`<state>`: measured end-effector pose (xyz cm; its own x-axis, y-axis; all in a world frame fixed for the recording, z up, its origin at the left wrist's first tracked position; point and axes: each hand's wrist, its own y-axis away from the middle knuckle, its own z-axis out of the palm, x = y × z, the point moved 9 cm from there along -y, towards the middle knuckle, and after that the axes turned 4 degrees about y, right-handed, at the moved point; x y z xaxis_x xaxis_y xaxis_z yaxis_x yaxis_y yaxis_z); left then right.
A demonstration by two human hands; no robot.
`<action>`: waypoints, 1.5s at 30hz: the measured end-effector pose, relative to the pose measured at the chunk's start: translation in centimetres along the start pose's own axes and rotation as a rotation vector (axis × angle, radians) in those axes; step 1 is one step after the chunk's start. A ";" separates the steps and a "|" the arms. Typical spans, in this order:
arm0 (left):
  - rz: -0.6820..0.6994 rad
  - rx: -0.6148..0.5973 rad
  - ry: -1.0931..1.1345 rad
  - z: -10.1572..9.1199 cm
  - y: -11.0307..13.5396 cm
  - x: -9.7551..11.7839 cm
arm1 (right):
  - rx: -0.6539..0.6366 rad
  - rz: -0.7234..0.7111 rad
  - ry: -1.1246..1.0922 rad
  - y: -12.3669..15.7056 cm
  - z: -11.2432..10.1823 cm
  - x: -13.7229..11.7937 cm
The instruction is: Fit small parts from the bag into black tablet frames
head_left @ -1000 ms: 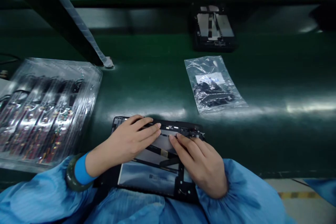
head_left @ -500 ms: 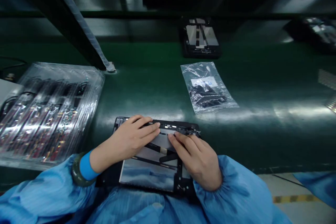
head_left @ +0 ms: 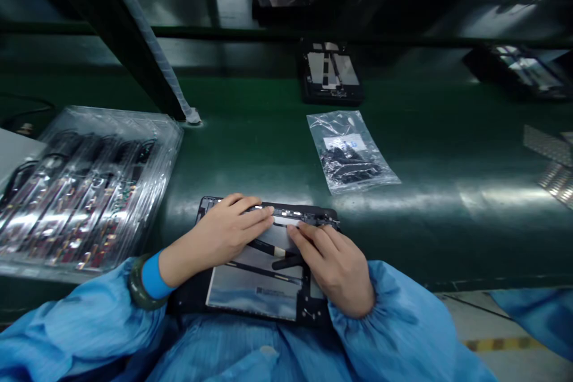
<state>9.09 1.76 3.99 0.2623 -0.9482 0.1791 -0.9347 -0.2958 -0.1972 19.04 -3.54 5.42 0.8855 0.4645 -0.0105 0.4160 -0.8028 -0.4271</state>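
Left hand (head_left: 226, 230) flat, right hand (head_left: 338, 259) bent, grip unclear; both on opened tablet (head_left: 250, 298). Beyond them: plastic bag (head_left: 353, 170), label (head_left: 344, 142) unreadable.

The person wears a blue smock (head_left: 224, 346) with loose, creased sleeves (head_left: 412, 322), gathered at the right cuff (head_left: 375, 286), and, behind the bare left hand (head_left: 226, 228), a bright blue wristband (head_left: 154, 275) beside a thick, dark green bangle (head_left: 139, 290).

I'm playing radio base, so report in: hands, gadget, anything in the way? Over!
Left hand, right hand: both on the opened device. Device: inner side up. Plastic bag: beyond it, seemingly out of the way.
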 end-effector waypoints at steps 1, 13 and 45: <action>-0.001 -0.003 0.002 0.0 0.0 0.0 | 0.001 -0.006 0.003 0.0 0.0 -0.1; -0.027 0.003 0.034 0.3 0.1 -0.3 | -0.057 -0.005 0.054 0.1 -0.1 -0.2; -0.047 -0.070 -0.099 0.7 -0.7 0.2 | -0.074 0.644 -0.115 2.2 1.2 4.0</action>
<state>9.92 1.73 3.47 0.3250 -0.9414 0.0899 -0.9344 -0.3343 -0.1230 23.22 -2.97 3.34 0.9361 -0.0835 -0.3416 -0.1729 -0.9552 -0.2403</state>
